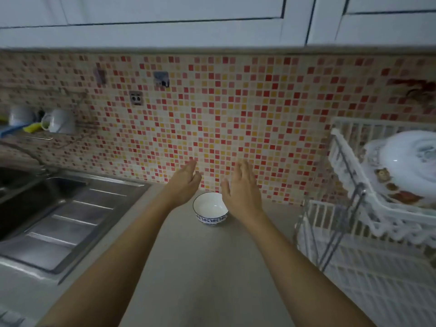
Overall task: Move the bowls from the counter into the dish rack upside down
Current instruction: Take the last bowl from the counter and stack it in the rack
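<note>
Open hands [212, 185] flanking upright bowl [210, 208]

Red and yellow mosaic wall [212, 119] under white cabinets [179, 20], steel sink [59, 213] at left.

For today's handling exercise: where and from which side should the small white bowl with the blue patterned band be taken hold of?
Take the small white bowl with the blue patterned band at its rim, from both sides. It stands upright and open on the grey counter, its round walls are free, and the open left hand and right hand already flank it. That hold probably suits flipping it.
</note>
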### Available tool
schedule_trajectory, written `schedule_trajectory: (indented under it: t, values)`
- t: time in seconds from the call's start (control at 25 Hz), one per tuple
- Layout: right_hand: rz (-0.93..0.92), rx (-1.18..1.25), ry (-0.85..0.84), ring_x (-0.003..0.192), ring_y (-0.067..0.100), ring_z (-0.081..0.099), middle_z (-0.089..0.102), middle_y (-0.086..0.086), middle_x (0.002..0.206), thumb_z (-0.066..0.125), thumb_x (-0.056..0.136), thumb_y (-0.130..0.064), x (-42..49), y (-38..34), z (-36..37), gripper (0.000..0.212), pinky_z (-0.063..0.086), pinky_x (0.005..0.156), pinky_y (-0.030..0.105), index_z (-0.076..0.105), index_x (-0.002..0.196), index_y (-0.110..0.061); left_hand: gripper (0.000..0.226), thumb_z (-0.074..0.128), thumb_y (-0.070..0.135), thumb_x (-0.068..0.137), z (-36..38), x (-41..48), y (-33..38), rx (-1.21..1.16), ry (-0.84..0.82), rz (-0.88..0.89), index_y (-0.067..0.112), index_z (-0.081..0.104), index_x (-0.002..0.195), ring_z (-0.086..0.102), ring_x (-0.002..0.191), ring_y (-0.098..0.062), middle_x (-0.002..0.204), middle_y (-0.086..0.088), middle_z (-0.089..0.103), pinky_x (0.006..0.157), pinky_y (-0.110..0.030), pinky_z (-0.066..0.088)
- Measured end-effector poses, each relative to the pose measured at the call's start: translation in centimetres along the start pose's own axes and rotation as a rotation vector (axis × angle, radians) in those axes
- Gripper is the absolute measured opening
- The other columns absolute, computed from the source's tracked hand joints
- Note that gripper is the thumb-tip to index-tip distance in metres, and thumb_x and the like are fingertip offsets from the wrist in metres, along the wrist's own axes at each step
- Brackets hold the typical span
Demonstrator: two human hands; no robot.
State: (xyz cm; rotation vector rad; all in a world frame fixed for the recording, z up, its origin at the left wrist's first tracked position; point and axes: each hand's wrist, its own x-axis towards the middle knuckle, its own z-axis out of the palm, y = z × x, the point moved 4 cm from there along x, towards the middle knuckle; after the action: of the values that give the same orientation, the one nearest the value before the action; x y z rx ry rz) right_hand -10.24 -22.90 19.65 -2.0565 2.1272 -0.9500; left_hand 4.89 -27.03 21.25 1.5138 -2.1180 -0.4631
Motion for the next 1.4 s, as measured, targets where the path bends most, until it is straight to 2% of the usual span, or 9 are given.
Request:
schedule_trajectory:
  t: [0.32, 0.48, 0.6, 0.68, 0.84, 0.92, 1.12, 1.28, 1.4]
  values:
    - [0.42, 0.075, -0.271, 0.14, 0.032, 0.03, 0.023, 0.015, 0.157, 0.034, 0.097, -0.046, 2.7, 8.6, 15.0, 0.068, 0.032, 0.109, 0.042, 0.016, 0.149, -0.005, 0.06, 0.03, 0.029, 0.102, 12.4, 4.9, -11.6, -0.038, -0.243, -0.264, -0.003, 0.013, 0.149, 0.025, 0.144, -0.032, 0.158, -0.019, 0.019, 0.115, -0.036, 0.023]
    - [0.569, 0.186, -0.35, 0.134, 0.035, 0.039, 0.034, 0.018, 0.15, 0.036, 0.094, -0.054, 3.9, 11.0, 20.2, 0.077, 0.035, 0.106, 0.043, 0.014, 0.149, -0.005, 0.059, 0.033, 0.034, 0.101, 16.9, 6.8, -14.5, -0.16, -0.21, -0.429, -0.005, 0.023, 0.144, 0.04, 0.133, -0.039, 0.147, -0.025, 0.038, 0.107, -0.04, 0.034]
    - [0.723, 0.495, -0.374, 0.116, 0.032, 0.057, 0.053, 0.013, 0.136, 0.042, 0.087, -0.061, 4.5, 12.7, 24.3, 0.073, 0.053, 0.091, 0.044, 0.038, 0.141, -0.012, 0.056, 0.034, 0.034, 0.1, 19.8, 8.3, -16.1, -0.275, -0.187, -0.548, -0.004, 0.029, 0.14, 0.047, 0.126, -0.042, 0.139, -0.027, 0.046, 0.101, -0.041, 0.04]
    - [0.742, 0.618, -0.404, 0.107, 0.03, 0.061, 0.056, 0.011, 0.129, 0.049, 0.092, -0.039, 4.8, 13.3, 26.5, 0.053, 0.06, 0.076, 0.042, 0.043, 0.136, -0.01, 0.048, 0.042, 0.022, 0.098, 20.9, 9.1, -17.0, -0.331, -0.165, -0.639, -0.005, 0.032, 0.136, 0.05, 0.121, -0.044, 0.134, -0.029, 0.049, 0.098, -0.044, 0.047]
    - [0.669, 0.673, -0.286, 0.108, 0.032, 0.059, 0.056, 0.02, 0.128, 0.043, 0.084, -0.006, 4.8, 14.1, 28.1, 0.047, 0.056, 0.086, 0.046, 0.043, 0.131, 0.0, 0.043, 0.048, -0.001, 0.087, 21.1, 8.6, -16.5, -0.425, -0.118, -0.623, -0.005, 0.036, 0.128, 0.055, 0.112, -0.044, 0.127, -0.027, 0.051, 0.078, -0.046, 0.057]
    - [0.615, 0.729, -0.236, 0.109, 0.03, 0.058, 0.053, 0.016, 0.129, 0.041, 0.083, -0.003, 4.8, 13.0, 25.8, 0.052, 0.057, 0.085, 0.045, 0.038, 0.134, -0.003, 0.044, 0.046, -0.004, 0.087, 19.5, 8.1, -15.1, -0.511, -0.07, -0.566, -0.002, 0.035, 0.129, 0.057, 0.108, -0.043, 0.126, -0.024, 0.05, 0.06, -0.037, 0.057]
    - [0.466, 0.751, -0.2, 0.115, 0.023, 0.049, 0.043, 0.003, 0.131, 0.036, 0.09, 0.002, 5.7, 8.3, 15.0, 0.056, 0.054, 0.088, 0.037, 0.022, 0.142, -0.011, 0.054, 0.054, 0.007, 0.082, 11.3, 7.4, -10.6, -0.72, -0.019, -0.474, 0.014, 0.034, 0.132, 0.063, 0.099, -0.037, 0.118, -0.013, 0.054, 0.064, -0.041, 0.062]
    - [0.392, 0.804, -0.26, 0.101, 0.027, 0.062, 0.041, 0.006, 0.133, 0.034, 0.092, -0.001, 5.5, 4.0, 5.7, 0.052, 0.06, 0.059, 0.023, 0.022, 0.142, -0.013, 0.047, 0.044, 0.011, 0.085, 3.6, 5.8, -5.5, -0.783, -0.166, -0.401, 0.025, 0.038, 0.13, 0.07, 0.079, -0.032, 0.11, -0.01, 0.061, 0.06, -0.036, 0.061]
    - [0.404, 0.858, -0.225, 0.097, 0.026, 0.062, 0.041, 0.007, 0.134, 0.042, 0.091, -0.009, 5.4, 0.7, -2.1, 0.05, 0.062, 0.064, 0.036, 0.026, 0.137, -0.017, 0.037, 0.036, 0.007, 0.088, -2.0, 4.2, -0.5, -0.787, -0.134, -0.304, 0.02, 0.039, 0.122, 0.067, 0.065, -0.03, 0.093, -0.015, 0.063, 0.061, -0.037, 0.061]
